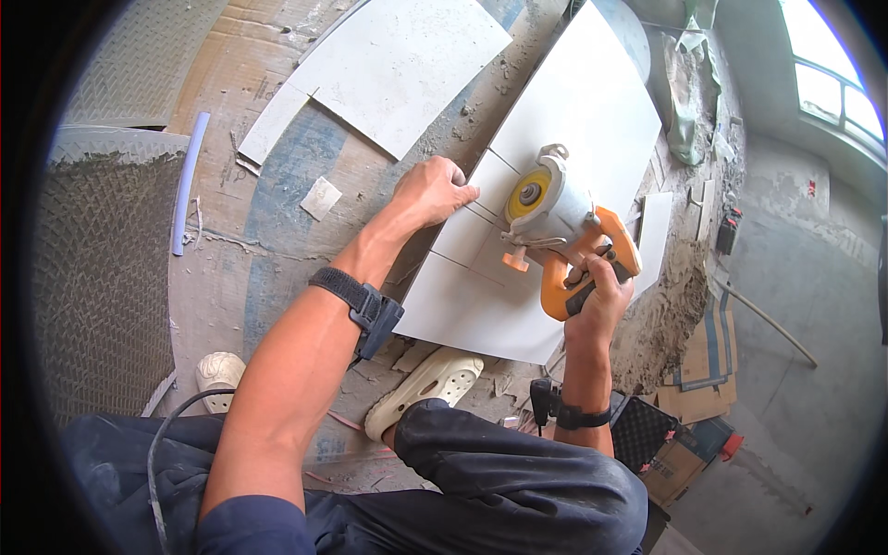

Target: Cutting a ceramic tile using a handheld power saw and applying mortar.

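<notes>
A large white tile [598,92] lies at an angle across the middle, with thin straight lines crossing its left part. My left hand [433,192] is closed on the tile's left edge, fingertips at one of those lines. My right hand [597,291] grips the orange handle of a power cutter [564,213] with a yellow disc, which is over the tile. Whether the disc touches the surface I cannot tell.
A cut white board [398,65] and a scrap [320,197] lie upper left, beside patterned tiles [106,268] and a lilac strip [190,185]. My legs and pale clogs [425,388] are below. Rubble, cardboard [703,361], a pole [768,324] and a window wall are at right.
</notes>
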The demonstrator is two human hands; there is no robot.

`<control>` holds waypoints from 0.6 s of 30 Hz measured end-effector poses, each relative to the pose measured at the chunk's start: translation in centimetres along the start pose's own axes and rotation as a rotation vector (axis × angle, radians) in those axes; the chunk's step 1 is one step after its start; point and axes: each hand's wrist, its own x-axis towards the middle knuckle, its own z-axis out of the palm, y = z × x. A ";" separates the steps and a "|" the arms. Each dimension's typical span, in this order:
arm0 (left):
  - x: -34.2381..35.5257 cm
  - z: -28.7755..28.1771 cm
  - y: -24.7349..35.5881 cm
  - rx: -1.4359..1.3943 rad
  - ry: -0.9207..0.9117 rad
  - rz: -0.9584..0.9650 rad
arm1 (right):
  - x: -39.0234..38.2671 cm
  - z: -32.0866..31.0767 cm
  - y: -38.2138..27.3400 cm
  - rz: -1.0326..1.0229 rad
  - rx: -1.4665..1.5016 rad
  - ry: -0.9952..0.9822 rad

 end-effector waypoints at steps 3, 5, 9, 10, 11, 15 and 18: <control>-0.1 0.5 -0.5 -0.031 0.051 0.037 | 0.0 0.1 0.1 0.007 -0.001 -0.029; -0.1 0.5 -0.5 -0.066 0.107 0.077 | -0.1 0.3 0.0 -0.001 -0.009 0.001; -0.1 0.2 -0.2 -0.008 0.010 0.005 | -0.1 0.2 -0.2 0.007 -0.005 -0.025; -0.1 0.2 -0.2 -0.006 0.014 0.008 | -0.2 0.3 -0.3 0.012 -0.005 -0.032; -0.1 0.1 -0.2 -0.006 0.014 0.008 | -0.3 0.4 -0.4 0.015 -0.004 -0.039; -0.1 0.0 0.0 -0.004 0.006 0.015 | -0.2 0.4 -0.5 0.016 -0.004 -0.026; -0.2 0.3 -0.4 -0.042 0.044 0.040 | -0.4 0.6 -0.5 0.026 -0.026 -0.044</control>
